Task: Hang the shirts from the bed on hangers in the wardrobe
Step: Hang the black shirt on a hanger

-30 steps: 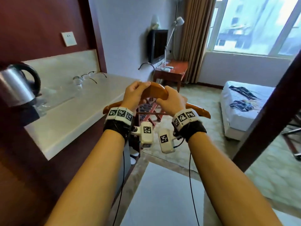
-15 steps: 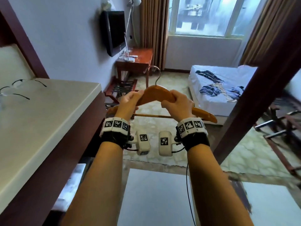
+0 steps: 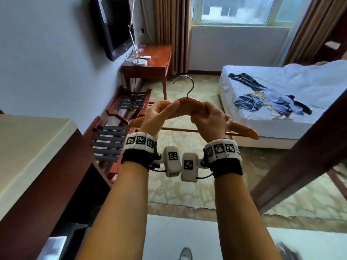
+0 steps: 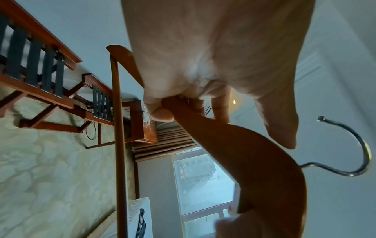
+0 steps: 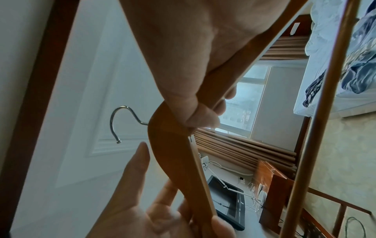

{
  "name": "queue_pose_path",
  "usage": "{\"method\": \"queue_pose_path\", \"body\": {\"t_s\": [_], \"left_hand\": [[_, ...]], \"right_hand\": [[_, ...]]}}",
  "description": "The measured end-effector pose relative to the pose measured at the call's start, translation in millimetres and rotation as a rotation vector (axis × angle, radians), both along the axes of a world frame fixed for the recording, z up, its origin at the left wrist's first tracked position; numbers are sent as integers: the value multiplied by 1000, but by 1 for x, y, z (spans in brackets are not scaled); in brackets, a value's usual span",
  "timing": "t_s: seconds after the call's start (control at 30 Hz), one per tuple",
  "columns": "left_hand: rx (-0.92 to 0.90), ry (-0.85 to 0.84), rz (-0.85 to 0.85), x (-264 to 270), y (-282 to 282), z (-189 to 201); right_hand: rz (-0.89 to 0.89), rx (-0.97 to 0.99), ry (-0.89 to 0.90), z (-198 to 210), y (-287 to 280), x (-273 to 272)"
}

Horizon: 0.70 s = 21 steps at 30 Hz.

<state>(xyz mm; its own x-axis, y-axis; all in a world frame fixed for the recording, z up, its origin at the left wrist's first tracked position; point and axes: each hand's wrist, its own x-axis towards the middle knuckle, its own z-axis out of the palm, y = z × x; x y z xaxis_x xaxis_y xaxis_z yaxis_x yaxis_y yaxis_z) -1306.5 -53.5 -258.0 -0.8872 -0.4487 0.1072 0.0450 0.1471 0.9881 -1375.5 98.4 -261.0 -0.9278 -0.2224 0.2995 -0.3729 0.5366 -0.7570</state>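
Note:
I hold a wooden hanger (image 3: 188,105) with a metal hook (image 3: 185,82) in front of me, hook pointing away. My left hand (image 3: 159,114) grips its left arm, thumb lying along the top. My right hand (image 3: 208,119) is curled round its right arm. The wrist views show the same hanger (image 4: 234,145) (image 5: 173,153) in my left hand (image 4: 183,104) and my right hand (image 5: 199,112). Several dark and patterned shirts (image 3: 270,102) lie crumpled on the white bed (image 3: 309,81) ahead to the right.
A white countertop (image 3: 28,147) is at my left. Two wooden luggage racks (image 3: 112,139) stand along the left wall, with a small desk (image 3: 150,62) and a wall TV (image 3: 112,27) beyond. A dark wooden door edge (image 3: 304,156) slants at right. Carpet (image 3: 178,184) lies ahead.
My view has swung right and down, away from the counter and kettle towards the bed. The hanger stays in both hands, and the bed with the shirts looks closer.

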Motion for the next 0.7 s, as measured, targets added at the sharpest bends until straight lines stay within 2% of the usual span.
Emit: {"method": "queue_pose_path", "body": {"t_s": [0.13, 0.33, 0.43, 0.53, 0.7], "left_hand": [[-12, -11, 1, -76, -24, 7], [60, -27, -37, -169, -61, -10], [111, -21, -55, -222, -78, -22], [133, -21, -93, -284, -101, -32], [170, -23, -179, -399, -141, -28]], "right_hand": [[42, -108, -60, 1, -30, -75], [105, -73, -107, -14, -56, -167], [80, -7, -97, -21, -72, -217], [80, -24, -110, -27, -93, -274], [-6, 13, -131, -22, -132, -375]]}}
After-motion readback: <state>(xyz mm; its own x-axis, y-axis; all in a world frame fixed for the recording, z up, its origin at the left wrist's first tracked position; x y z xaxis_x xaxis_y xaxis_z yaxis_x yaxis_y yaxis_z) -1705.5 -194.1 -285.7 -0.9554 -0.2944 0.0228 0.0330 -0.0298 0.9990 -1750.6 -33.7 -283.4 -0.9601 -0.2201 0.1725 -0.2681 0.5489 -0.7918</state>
